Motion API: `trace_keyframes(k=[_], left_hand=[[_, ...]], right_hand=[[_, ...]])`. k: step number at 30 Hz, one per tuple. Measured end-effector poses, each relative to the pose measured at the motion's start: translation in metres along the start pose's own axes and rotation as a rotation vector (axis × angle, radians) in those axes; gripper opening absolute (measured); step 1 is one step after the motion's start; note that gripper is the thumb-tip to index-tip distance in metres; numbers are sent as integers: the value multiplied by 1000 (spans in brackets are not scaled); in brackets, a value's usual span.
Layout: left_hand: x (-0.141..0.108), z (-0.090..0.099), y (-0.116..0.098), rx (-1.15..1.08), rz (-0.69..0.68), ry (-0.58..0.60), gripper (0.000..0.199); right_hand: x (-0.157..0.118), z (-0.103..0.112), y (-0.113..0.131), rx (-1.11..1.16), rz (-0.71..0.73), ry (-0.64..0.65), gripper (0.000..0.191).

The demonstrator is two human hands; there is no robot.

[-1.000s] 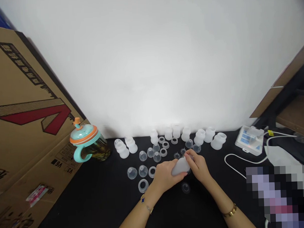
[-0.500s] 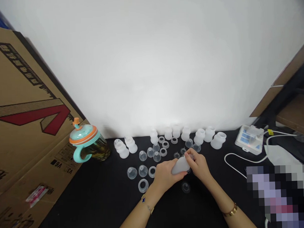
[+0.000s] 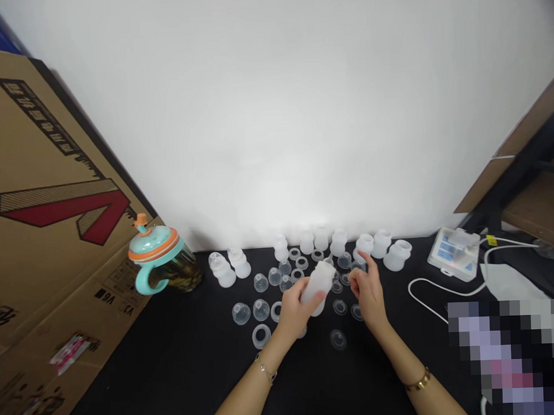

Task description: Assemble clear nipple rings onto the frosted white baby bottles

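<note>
My left hand (image 3: 295, 310) is wrapped round a white baby bottle (image 3: 317, 288), tilted up to the right. A collar and a small clear teat tip show at its upper end. My right hand (image 3: 369, 292) is raised to the right of the bottle, apart from it. Its index finger points up and the other fingers are partly curled, with nothing visible in them. Clear nipple-like discs (image 3: 338, 340) lie on the black table between and below my hands. Clear domed caps (image 3: 261, 310) and translucent collar rings (image 3: 261, 336) lie left of my left hand.
Several open white bottles (image 3: 397, 255) stand along the wall. Two capped bottles (image 3: 222, 271) stand at the left, near a lidded turquoise jug (image 3: 163, 260) and a cardboard box (image 3: 69, 239). At the right are a clear plastic case (image 3: 455, 253) and a white cable (image 3: 431, 281).
My right hand has let go of the bottle's top and moved right, its index finger now extended. My left hand has shifted slightly left and tipped the bottle more upright.
</note>
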State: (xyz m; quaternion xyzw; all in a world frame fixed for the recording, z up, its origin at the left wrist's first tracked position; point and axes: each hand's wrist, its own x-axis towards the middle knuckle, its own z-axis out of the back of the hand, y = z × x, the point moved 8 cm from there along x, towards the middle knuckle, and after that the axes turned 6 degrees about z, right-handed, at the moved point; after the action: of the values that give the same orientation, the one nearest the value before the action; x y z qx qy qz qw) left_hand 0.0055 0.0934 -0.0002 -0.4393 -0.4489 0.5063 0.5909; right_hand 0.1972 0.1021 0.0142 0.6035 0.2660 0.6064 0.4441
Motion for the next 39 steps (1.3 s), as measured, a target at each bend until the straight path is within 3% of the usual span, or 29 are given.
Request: trace_keyframes(k=[2, 4, 9, 12, 18, 24, 39], left_hand=[[3, 0, 6, -232, 49, 19, 42], [5, -4, 10, -416, 100, 51, 44], [4, -10, 13, -623, 172, 108, 44], [5, -6, 12, -611, 150, 80, 46], [9, 2, 11, -376, 80, 32, 41], [9, 11, 17, 20, 33, -119, 46], [11, -1, 28, 70, 22, -12, 44]], right_hand=[[-2, 6, 5, 66, 51, -84, 55], [-5, 4, 10, 79, 130, -67, 57], [-21, -41, 9, -157, 213, 448, 56], [-25, -52, 4, -221, 165, 553, 66], [-18, -49, 4, -332, 154, 534, 57], [-19, -51, -1, -485, 194, 518, 51], [-17, -52, -9, -691, 223, 555, 33]])
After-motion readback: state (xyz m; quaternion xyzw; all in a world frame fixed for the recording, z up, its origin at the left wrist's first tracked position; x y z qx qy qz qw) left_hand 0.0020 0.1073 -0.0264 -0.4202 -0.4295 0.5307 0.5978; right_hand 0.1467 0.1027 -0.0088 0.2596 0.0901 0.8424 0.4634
